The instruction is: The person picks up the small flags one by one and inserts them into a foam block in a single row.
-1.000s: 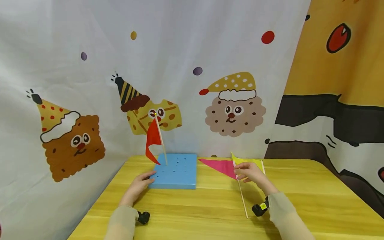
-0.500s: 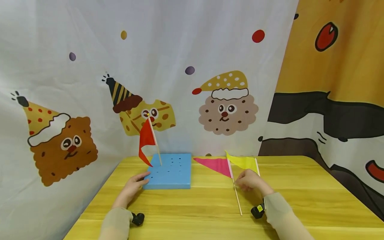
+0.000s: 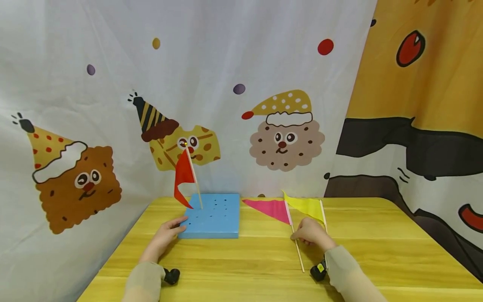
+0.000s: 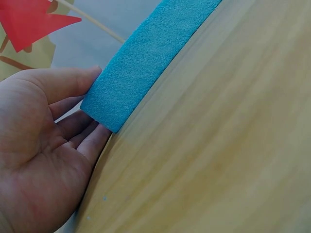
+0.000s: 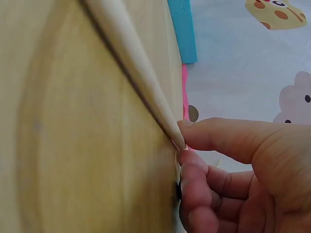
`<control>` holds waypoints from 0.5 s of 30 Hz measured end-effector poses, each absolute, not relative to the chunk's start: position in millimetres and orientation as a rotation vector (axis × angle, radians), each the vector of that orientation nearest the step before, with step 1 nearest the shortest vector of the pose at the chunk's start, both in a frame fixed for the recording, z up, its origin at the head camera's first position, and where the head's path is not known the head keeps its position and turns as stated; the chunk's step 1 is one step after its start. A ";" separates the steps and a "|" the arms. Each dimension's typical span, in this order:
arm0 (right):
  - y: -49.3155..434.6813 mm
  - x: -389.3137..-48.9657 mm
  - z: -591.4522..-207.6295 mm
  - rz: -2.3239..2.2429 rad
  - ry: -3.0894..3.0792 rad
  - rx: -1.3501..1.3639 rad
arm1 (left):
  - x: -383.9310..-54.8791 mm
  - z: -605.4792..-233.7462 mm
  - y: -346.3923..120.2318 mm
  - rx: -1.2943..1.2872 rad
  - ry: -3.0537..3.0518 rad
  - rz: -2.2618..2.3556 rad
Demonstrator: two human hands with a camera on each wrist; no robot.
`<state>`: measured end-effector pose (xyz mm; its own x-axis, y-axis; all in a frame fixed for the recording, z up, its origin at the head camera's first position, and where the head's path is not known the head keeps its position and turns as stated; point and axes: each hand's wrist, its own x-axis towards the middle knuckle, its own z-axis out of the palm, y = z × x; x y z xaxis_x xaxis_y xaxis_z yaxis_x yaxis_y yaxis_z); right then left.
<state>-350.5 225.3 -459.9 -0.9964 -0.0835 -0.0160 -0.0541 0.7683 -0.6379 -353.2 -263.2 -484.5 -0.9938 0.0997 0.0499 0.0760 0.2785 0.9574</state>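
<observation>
My left hand rests against the left edge of a blue foam block, its thumb at the top edge and its fingers along the side. A red flag stands in the block on a thin wooden stick, leaning left. My right hand pinches the wooden stick of a pink pennant flag between thumb and fingertips. In the right wrist view the stick lies close along the table. Behind the right hand a yellow pennant flag lies with its stick partly hidden by the hand.
Several small holes dot the block's top. The wooden table ends at a white backdrop cloth printed with cartoon biscuits. Black wrist cameras sit at both sleeves.
My right hand has moved down from the upper part of the pink flag's stick to its middle, and now pinches it there. The left hand stays at the block; the head view has shifted slightly.
</observation>
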 end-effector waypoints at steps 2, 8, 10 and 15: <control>224.6 -349.9 -460.4 -1.064 2.899 -0.102 | -352.2 -484.3 -263.9 0.174 2.493 1.862; 223.4 -348.2 -459.8 -1.118 2.859 -0.070 | -349.4 -483.0 -265.7 0.174 2.479 1.855; 223.9 -348.8 -458.3 -1.133 2.855 -0.056 | -349.2 -482.4 -265.6 0.176 2.474 1.854; 227.7 -349.1 -454.4 -1.230 2.807 0.033 | -350.0 -480.8 -263.6 0.184 2.463 1.855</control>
